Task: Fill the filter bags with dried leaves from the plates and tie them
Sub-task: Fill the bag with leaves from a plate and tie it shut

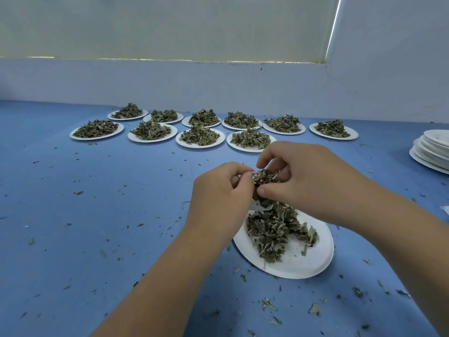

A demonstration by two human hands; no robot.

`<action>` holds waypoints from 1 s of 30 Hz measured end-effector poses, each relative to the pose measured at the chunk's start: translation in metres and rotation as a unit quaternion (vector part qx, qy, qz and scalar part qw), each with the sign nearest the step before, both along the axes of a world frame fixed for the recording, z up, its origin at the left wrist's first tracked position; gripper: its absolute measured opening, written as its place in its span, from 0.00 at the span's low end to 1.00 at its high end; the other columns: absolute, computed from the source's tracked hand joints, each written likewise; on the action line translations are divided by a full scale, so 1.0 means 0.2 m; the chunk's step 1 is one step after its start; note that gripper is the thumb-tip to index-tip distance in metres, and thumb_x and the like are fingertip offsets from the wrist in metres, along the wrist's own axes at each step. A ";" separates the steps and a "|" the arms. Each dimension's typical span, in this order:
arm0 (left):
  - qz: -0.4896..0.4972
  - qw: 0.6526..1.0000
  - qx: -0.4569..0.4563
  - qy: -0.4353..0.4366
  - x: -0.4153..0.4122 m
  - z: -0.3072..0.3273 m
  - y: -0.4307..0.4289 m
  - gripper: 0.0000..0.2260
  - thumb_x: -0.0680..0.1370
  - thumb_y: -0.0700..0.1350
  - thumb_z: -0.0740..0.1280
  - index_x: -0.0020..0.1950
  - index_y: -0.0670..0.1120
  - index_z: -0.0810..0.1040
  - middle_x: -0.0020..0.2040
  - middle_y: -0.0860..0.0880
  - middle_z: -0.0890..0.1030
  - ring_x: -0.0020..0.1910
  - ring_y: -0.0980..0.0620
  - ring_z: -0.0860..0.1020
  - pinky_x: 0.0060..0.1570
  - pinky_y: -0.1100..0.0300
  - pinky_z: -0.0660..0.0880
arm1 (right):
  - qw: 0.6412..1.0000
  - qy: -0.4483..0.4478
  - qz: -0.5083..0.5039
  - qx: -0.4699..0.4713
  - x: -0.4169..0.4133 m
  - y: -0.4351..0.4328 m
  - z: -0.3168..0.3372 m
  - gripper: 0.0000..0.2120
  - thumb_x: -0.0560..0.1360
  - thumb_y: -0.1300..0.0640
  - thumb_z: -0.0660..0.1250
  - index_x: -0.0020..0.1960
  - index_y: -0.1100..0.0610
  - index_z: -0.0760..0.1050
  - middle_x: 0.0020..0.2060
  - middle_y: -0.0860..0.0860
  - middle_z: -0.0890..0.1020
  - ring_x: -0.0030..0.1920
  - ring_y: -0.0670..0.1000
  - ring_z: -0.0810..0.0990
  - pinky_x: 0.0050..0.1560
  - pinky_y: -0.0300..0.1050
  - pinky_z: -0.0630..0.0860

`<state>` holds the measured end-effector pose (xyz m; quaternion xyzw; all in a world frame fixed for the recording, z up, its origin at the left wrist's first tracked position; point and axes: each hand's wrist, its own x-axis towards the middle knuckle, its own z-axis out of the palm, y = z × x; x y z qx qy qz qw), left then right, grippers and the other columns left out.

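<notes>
Loose leaf scraps (267,304), scattered over the near part of a blue table cover (97,215). Two bare forearms reach in from the near edge. One white paper plate (303,271), near right of centre, carrying a pile of dried leaves (274,229). Left hand (218,190), raised just above the far left rim of that plate, fingers curled, thumb and forefinger pinching the white edge of a filter bag (261,207); most of the bag is hidden behind the hands. Right hand (303,176), just beside the left, fingers bent, thumb and fingertips gripping a clump of leaves (266,180) at the top of the bag. Ten further plates of leaves (200,137), in two rows across the far side of the table. One stack of empty plates (432,149), far right edge. Pale wall and window blind (170,25) beyond the table.
</notes>
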<state>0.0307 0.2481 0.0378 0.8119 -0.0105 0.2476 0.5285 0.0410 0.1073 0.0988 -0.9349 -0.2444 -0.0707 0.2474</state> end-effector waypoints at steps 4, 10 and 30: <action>-0.001 1.000 0.008 -0.007 -0.01 0.01 0.00 0.09 0.77 0.42 0.66 0.41 0.53 0.81 0.23 0.58 0.71 0.25 0.60 0.69 0.27 0.72 0.65 | 1.000 -0.017 -0.001 -0.001 0.00 0.01 0.01 0.07 0.70 0.53 0.72 0.41 0.43 0.75 0.37 0.38 0.79 0.39 0.36 0.77 0.37 0.29 0.71; -0.009 1.000 -0.027 0.005 0.00 0.01 0.00 0.07 0.76 0.42 0.67 0.42 0.50 0.83 0.26 0.53 0.71 0.24 0.60 0.68 0.26 0.73 0.62 | 0.998 -0.030 0.006 -0.053 0.00 0.03 -0.01 0.04 0.73 0.51 0.70 0.46 0.44 0.81 0.36 0.39 0.79 0.37 0.38 0.75 0.34 0.31 0.69; -0.001 0.999 -0.044 -0.022 0.00 0.02 -0.01 0.07 0.78 0.42 0.66 0.43 0.49 0.83 0.26 0.54 0.71 0.23 0.60 0.67 0.24 0.74 0.61 | 0.996 -0.051 0.062 0.033 0.04 0.00 0.02 0.08 0.69 0.56 0.75 0.38 0.43 0.80 0.31 0.37 0.79 0.36 0.33 0.77 0.39 0.28 0.71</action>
